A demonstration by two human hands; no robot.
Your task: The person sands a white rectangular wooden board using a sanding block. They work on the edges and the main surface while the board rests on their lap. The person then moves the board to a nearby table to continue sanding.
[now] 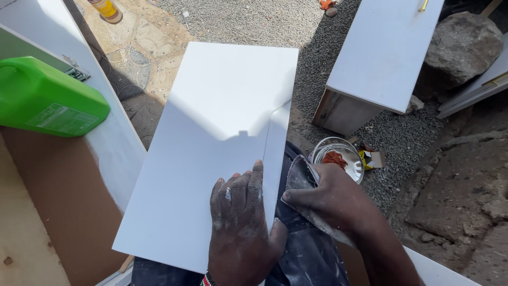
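Note:
A white rectangular panel lies tilted across my lap, partly in shadow. My left hand rests flat on its near right corner, fingers spread slightly, holding it down. My right hand is just off the panel's right edge, fingers closed on a folded sheet of grey sandpaper pressed against that edge. Both hands are dusted with white.
A green plastic jerrycan lies on a brown board at left. A white cabinet box stands on gravel at upper right beside a large rock. A round metal tin sits on the ground near my right hand.

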